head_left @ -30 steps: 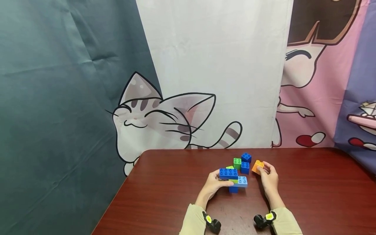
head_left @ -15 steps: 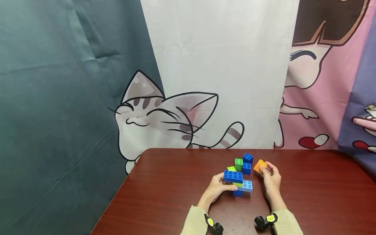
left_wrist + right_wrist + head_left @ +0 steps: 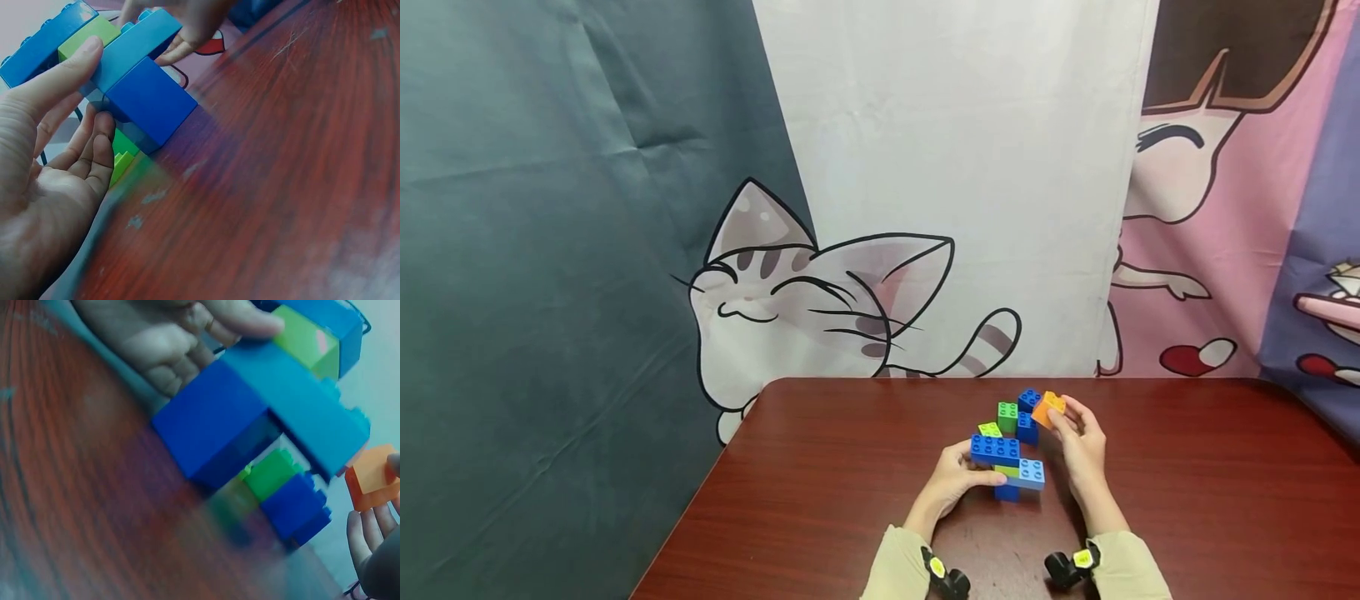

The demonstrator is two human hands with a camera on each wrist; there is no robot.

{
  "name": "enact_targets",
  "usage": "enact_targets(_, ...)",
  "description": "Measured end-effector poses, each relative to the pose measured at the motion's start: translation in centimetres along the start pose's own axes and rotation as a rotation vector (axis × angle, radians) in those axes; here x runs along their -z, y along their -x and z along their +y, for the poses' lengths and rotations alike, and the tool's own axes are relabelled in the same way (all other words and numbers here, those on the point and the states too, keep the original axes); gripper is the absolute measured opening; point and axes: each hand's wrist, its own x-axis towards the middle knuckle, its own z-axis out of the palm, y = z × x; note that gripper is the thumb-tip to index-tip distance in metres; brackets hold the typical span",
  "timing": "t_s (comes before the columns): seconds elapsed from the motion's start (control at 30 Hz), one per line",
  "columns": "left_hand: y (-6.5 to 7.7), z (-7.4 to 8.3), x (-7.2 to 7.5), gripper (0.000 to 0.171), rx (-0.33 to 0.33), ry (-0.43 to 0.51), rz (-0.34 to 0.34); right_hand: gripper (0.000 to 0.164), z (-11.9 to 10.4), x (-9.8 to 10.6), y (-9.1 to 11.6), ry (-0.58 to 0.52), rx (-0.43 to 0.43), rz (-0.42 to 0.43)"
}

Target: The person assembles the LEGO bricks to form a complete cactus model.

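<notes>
My left hand (image 3: 950,485) holds a stack of toy building bricks by its left side, thumb on the near face. The stack has a dark blue brick (image 3: 153,103) at the bottom, a light blue brick (image 3: 1032,473) over it, then a lime green brick (image 3: 89,39) and a long blue brick (image 3: 995,450) on top. In my right hand (image 3: 1084,446) an orange brick (image 3: 1048,410) is pinched between thumb and fingers. It is raised, tilted, and apart from the stack, beyond it to the right.
Behind the stack stand loose bricks: a lime one (image 3: 989,429), a green one (image 3: 1007,415), and two blue ones, the nearer blue brick (image 3: 1027,428) partly overlapped by the orange one. The brown table (image 3: 820,483) ends at a printed curtain (image 3: 925,167).
My right hand has lifted the orange brick up and to the left, so it now overlaps the loose blue bricks in the head view. My left hand keeps its hold on the stack.
</notes>
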Motion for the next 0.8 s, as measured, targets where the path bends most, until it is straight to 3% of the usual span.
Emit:
enact_targets(0.27, -0.1, -0.1, 0.1, 0.045, -0.022, 0.01, 0.008, 0.049, -1.7, -1.1, 0.5, -0.019, 0.036, -0.048)
enact_targets(0.57, 0.0, -0.1, 0.1, 0.043, -0.056, 0.002, 0.02, 0.044, -3.1, -2.7, 1.8, 0.036, 0.127, -0.12)
enact_targets(0.8, 0.0, -0.3, 0.0, 0.045, -0.07, 0.001, 0.008, 0.043, -4.2, -3.8, 3.4, 0.057, 0.115, -0.21)
